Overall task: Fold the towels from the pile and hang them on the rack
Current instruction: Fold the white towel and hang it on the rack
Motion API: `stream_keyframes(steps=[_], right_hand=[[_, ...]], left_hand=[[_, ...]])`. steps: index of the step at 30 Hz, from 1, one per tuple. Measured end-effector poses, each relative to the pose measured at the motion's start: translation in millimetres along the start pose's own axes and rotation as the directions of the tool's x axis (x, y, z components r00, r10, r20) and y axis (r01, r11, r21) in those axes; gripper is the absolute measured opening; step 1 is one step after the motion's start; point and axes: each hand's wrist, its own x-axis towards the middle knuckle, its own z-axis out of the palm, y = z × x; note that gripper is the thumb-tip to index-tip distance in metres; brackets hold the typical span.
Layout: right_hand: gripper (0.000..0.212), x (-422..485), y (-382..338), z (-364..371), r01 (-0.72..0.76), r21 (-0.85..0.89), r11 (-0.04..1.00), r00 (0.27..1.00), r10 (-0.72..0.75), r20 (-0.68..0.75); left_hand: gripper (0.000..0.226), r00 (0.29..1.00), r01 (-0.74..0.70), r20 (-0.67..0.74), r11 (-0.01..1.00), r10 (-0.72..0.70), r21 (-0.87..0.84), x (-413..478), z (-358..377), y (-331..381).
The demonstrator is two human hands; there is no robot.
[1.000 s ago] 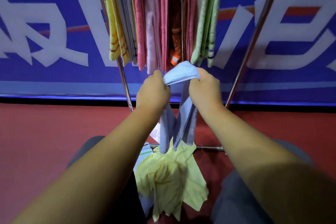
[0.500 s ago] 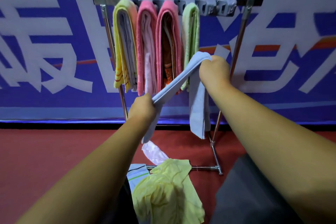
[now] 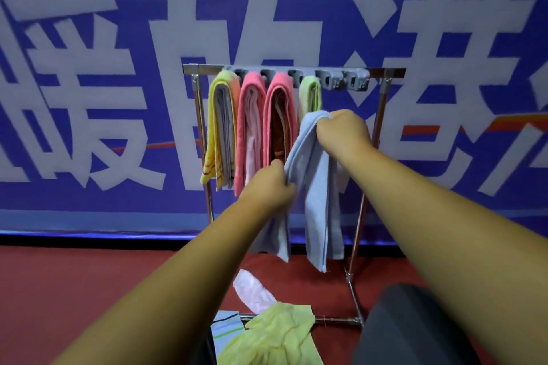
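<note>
left hand (image 3: 267,187): bare
right hand (image 3: 344,130): bare
forearms (image 3: 184,270): bare up to bottom frame edge
trousers (image 3: 415,326): dark grey, plain cloth, lower right of frame

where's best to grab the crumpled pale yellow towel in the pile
Pinch the crumpled pale yellow towel by its far right corner, coming from above. That corner lies flat and free at the heap's edge, while the middle is bunched in folds, so it would probably lift out and hang open.

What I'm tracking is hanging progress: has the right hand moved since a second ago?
Yes. Against the rack, the right hand, gripping the blue towel, has risen: from below the hung towels' hems to beside the green towel.
</note>
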Motion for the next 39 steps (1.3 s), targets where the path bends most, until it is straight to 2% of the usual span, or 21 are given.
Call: stream_keyframes(steps=[3,7,11,15,20,25,28,33,36,39], right_hand=[[0.032,-2,-13,-3,0.035,-0.123,0.992,0.999,-0.033,0.015],[0.015,5,-29,-2,-0.007,-0.186,0.982,1.000,0.006,-0.008],[0.020,11,-26,-6,0.051,-0.174,0.983,0.999,-0.049,0.016],[0.023,16,-17,-16,0.085,-0.174,0.981,0.996,-0.086,0.001],[0.017,37,-6,-25,0.073,-0.195,0.978,0.997,-0.079,-0.022],[0.021,65,7,-38,0.077,-0.199,0.977,0.994,-0.091,-0.060],[0.023,82,12,-45,0.092,-0.210,0.973,0.990,-0.111,-0.081],[0.023,118,19,-56,0.083,-0.261,0.962,0.987,-0.115,-0.111],[0.020,137,21,-58,0.092,-0.300,0.949,0.986,-0.129,-0.105],[0.018,153,20,-54,0.132,-0.342,0.931,0.980,-0.173,-0.094]], left_hand=[[0.032,0.996,-0.091,-0.015,0.985,0.090,-0.145,6,-21,39],[0.038,0.994,-0.044,-0.103,0.982,0.025,-0.181,21,-34,59],[0.031,0.988,-0.015,-0.156,0.978,-0.018,-0.209,29,-33,68],[0.031,0.981,-0.039,-0.196,0.979,-0.001,-0.202,37,-33,82],[0.021,0.980,-0.062,-0.195,0.991,0.038,-0.119,63,-40,100],[0.008,0.987,-0.046,-0.153,0.998,0.052,0.038,90,-42,109],[0.007,0.979,-0.070,-0.187,0.996,0.081,0.061,108,-44,115],[0.021,0.959,-0.084,-0.269,0.995,0.094,0.049,147,-52,131],[0.006,0.960,-0.099,-0.253,0.991,0.120,0.094,165,-63,143],[0.004,0.946,-0.088,-0.293,0.982,0.135,0.168,181,-77,144]])
